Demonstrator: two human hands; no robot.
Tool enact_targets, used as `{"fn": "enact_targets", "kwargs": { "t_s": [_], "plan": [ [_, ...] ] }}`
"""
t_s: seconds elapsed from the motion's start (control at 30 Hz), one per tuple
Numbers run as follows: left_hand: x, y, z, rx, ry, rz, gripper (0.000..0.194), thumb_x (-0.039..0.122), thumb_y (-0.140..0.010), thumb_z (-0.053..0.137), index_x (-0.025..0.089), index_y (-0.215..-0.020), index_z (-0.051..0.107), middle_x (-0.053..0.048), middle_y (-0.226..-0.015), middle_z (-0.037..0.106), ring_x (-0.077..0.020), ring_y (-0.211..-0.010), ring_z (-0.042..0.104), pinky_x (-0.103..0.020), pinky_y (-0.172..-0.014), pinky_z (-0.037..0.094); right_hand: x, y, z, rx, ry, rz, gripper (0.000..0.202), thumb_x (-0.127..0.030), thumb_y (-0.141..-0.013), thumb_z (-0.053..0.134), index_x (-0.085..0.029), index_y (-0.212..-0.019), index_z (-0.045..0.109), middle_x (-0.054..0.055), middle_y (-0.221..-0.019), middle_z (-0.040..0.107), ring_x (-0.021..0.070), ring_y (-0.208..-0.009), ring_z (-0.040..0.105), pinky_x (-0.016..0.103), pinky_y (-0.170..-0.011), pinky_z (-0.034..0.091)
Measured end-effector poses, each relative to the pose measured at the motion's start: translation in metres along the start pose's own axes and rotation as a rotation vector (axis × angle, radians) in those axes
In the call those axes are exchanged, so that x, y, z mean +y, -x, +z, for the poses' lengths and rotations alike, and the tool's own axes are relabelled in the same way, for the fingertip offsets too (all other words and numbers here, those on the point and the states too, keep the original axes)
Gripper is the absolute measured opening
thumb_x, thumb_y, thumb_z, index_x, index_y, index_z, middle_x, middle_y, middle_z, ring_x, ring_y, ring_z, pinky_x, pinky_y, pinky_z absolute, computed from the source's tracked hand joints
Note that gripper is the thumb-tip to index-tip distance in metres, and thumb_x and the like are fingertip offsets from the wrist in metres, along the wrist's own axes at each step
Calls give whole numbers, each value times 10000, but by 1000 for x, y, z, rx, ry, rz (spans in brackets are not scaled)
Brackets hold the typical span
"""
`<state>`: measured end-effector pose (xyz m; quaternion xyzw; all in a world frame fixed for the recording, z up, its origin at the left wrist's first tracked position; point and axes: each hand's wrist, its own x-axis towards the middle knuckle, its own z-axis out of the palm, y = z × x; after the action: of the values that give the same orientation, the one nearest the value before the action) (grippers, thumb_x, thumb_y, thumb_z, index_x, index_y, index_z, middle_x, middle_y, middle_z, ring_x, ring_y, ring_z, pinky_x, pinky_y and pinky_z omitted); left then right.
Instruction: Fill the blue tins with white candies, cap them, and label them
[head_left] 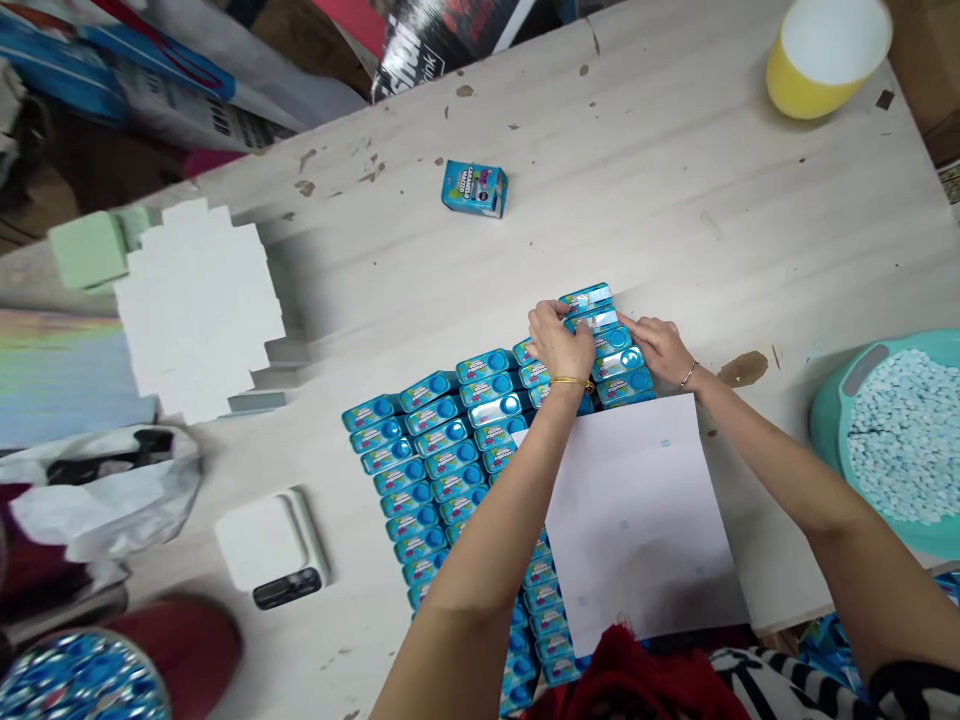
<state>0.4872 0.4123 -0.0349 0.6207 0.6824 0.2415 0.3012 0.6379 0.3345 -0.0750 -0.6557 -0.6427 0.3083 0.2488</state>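
Note:
Rows of small blue tins [439, 437] with printed lids stand packed together on the table. My left hand [562, 345], a gold bangle at its wrist, rests on the far end of the rows, with its fingers curled and its thumb bent against one tin [596, 320]. A pale shiny strip crosses that tin's lid and the lid of the farthest tin [586, 299]. My right hand [658, 345] lies along the right side of this column, its index finger stretched out to touch the tins' edge. A white paper sheet [637, 520] covers part of the rows nearer me.
A single blue box [475, 189] lies farther back. A yellow cup [795, 80] stands at the back right, and a turquoise tub [832, 430] of pale candies at right. Left are stacked white card pieces [199, 310], a small white scale [262, 540] and a red container [195, 650].

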Motion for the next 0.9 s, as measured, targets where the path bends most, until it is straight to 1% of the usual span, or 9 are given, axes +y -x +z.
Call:
{"fn": "enact_targets", "kwargs": {
  "t_s": [0.13,0.23,0.3,0.4,0.5,0.57,0.73,0.8,0.9],
  "plan": [
    [2,-1,0,-14,-46,0,249,97,-726,606,203,-931,512,-62,-1030,533,-270,-1070,523,-481,-966,346,1,-3,-8,-84,72,48,424,-242,-948,393,-240,-1322,593,81,-913,659,226,-902,551,376,-843,341],
    [-3,-2,-7,-79,5,57,219,85,-729,578,195,-916,544,-61,-1027,548,-216,-939,562,-406,-904,410,-8,4,-28,-68,-191,92,370,-395,-959,423,-240,-1170,684,68,-952,674,204,-871,571,352,-800,392],
    [-10,0,-20,-229,100,148,135,135,-769,558,196,-889,566,-41,-953,582,-166,-795,564,-333,-807,452,-22,17,-46,-130,-372,59,416,-540,-918,467,-232,-1051,712,55,-954,676,185,-823,577,329,-750,422],
    [-23,12,-50,-601,142,316,87,260,-818,565,211,-872,612,-16,-810,626,-152,-708,569,-280,-698,462,-53,53,-72,-344,-307,-90,410,-605,-803,620,-217,-896,717,33,-792,645,177,-726,551,327,-703,420],
    [-35,39,-82,-927,-37,495,153,313,-788,651,236,-921,659,-30,-873,668,-188,-797,612,-301,-735,466,-79,101,-81,-465,-176,-228,362,-549,-872,569,-221,-918,713,58,-821,643,195,-759,548,350,-723,415],
    [-41,66,-99,-1024,-196,606,257,350,-760,710,255,-995,669,-52,-979,666,-232,-916,610,-347,-809,455,-88,136,-75,-507,-137,-258,342,-524,-887,561,-223,-942,715,80,-886,647,208,-803,550,362,-738,420],
    [-55,136,-117,-911,-474,666,272,369,-811,678,224,-1040,654,-123,-1214,585,-304,-1067,538,-421,-829,402,-96,198,-39,-552,-100,-207,269,-428,-892,587,-188,-949,694,97,-919,634,222,-852,561,365,-761,441],
    [-60,155,-117,-810,-466,627,175,337,-860,618,203,-971,639,-122,-1210,590,-292,-1071,533,-415,-827,384,-104,202,-26,-414,-6,-120,266,-391,-918,548,-171,-996,677,123,-994,631,244,-914,551,385,-796,431],
    [-66,167,-117,-739,-354,539,146,298,-929,504,197,-894,602,-73,-966,656,-223,-920,572,-374,-802,368,-119,191,-12,-169,182,-20,328,-370,-956,466,-175,-1168,623,153,-1175,612,297,-1087,496,450,-915,353]
  ]
}}
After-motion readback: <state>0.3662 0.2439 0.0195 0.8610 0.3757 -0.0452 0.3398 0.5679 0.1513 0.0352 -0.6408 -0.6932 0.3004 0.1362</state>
